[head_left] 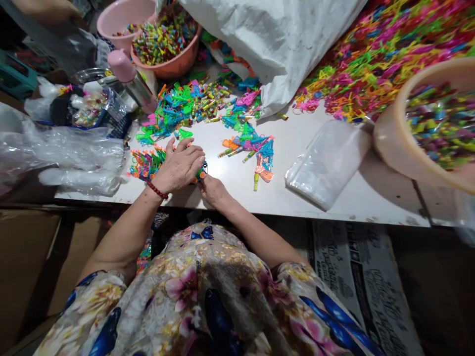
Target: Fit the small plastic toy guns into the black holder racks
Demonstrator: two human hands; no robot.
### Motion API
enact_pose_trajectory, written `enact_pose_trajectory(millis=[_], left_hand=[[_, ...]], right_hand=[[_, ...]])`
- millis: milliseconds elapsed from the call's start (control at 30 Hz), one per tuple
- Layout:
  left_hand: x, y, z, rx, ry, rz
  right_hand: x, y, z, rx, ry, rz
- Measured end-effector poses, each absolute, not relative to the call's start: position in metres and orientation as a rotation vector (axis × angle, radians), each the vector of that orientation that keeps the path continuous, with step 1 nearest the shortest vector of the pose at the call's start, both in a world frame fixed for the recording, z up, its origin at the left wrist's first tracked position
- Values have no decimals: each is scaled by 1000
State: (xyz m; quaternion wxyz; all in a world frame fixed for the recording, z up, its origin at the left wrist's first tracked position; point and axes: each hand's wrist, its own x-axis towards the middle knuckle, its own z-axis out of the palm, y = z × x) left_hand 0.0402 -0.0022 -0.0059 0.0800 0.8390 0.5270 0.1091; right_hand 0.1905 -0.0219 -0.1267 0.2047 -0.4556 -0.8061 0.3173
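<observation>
My left hand (180, 164), with a red bead bracelet at its wrist, lies across a packed row of small colourful plastic toys (147, 163) with orange ends. Its fingers are stretched and a little apart over the row. At the row's right end is my right hand (214, 191), its fingers closed and partly hidden beside the left hand; what they hold cannot be made out. Just beyond lies a heap of green and blue plastic pieces (168, 111). A smaller loose group of plastic toys and striped tubes (252, 144) lies to the right.
A stack of clear plastic bags (328, 163) lies on the white table (237, 198). A cream tub (389, 118) stands right, an orange basin (174, 66) and a pink-capped bottle (129, 79) back left. A white sack (274, 39) is behind, plastic wrapping (81, 153) at left.
</observation>
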Motion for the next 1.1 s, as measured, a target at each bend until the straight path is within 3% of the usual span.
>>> enact_pose_trajectory(millis=[600,1100], left_hand=[[22,5,-7,2626,1315,184],[38,-2,-3,2659,1479,84]], right_hand=[[189,-10,-125,-1192,-2426,851],[186,-11,-128,-1245,-2386,879]])
